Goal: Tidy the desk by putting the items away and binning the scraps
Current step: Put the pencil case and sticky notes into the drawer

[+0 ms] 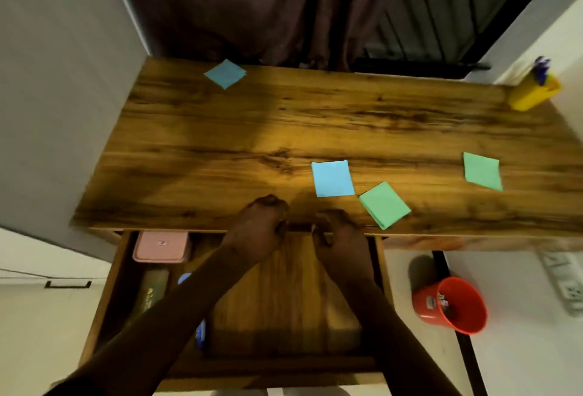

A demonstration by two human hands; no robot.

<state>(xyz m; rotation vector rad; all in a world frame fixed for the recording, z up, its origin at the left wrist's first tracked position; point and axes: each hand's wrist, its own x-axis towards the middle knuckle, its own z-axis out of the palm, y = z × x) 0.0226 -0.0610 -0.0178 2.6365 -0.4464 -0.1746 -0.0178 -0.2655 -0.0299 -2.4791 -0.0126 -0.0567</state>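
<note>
Left hand, right hand curled at desk front edge above open drawer; whether holding anything, cannot tell. Nearest blue note just beyond right hand, closer to it than to left; bin on floor, right.

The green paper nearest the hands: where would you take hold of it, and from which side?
Probably by its near corner, from the front edge of the desk. The green paper lies flat, too thin to wrap, and that corner points at the edge beside the right hand, so fingers could drag it over and pinch it.
</note>
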